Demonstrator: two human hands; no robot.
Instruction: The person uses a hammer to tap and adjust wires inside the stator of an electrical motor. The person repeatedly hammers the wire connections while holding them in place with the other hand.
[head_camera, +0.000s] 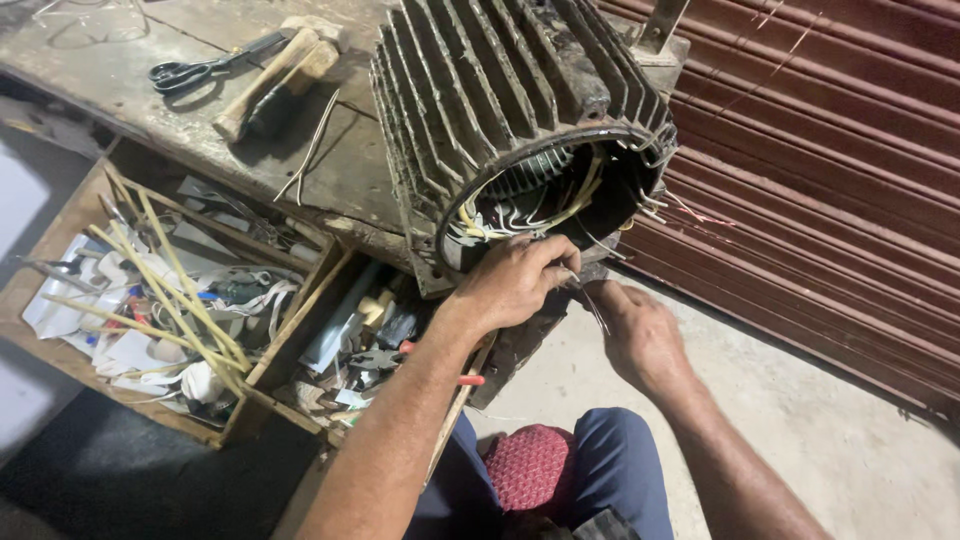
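Observation:
A large finned metal motor housing (500, 90) lies on its side at the edge of a worn wooden workbench (110, 75), its open end facing me. Inside the opening are winding wires (545, 205) with yellowish sleeves. My left hand (515, 280) rests on the lower rim of the opening, fingers pinched on a thin wire. My right hand (635, 330) is just below and to the right, also pinching thin wire (597, 310) that runs from the housing.
Scissors (190, 70) and a wooden-handled hammer (275, 70) lie on the bench. An open wooden drawer (285, 335) below holds yellow sticks, paper, and small tools. A rust-coloured roller shutter (830, 170) stands at right. My knees and a red cushion (530, 465) are below.

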